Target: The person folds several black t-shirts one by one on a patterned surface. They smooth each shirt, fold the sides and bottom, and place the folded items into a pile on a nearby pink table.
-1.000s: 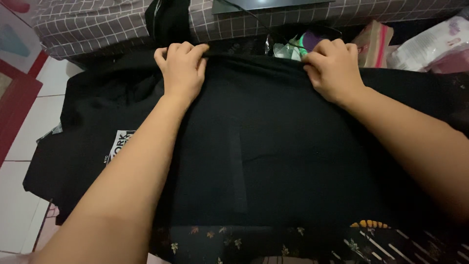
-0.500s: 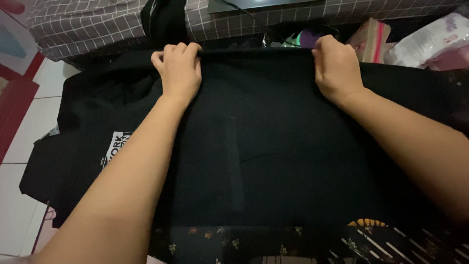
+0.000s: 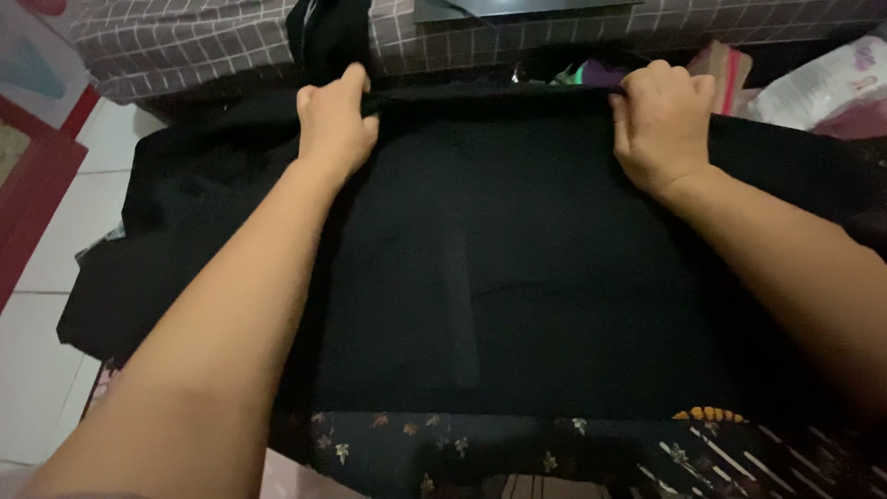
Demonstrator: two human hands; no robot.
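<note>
White tiled floor (dim); checked bedding

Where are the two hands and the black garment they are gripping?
left hand [image 3: 334, 129], head view, on the back of the hand.
right hand [image 3: 658, 125], head view, on the back of the hand.
black garment [image 3: 517, 277], head view, on its flat middle panel.

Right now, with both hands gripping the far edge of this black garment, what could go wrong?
The left hand and right hand pinch the far edge of the black garment at different heights, so a fold might come out crooked. The garment's left side overhangs the white tiled floor and could drag. Clutter by the pink packet might snag the edge.
</note>
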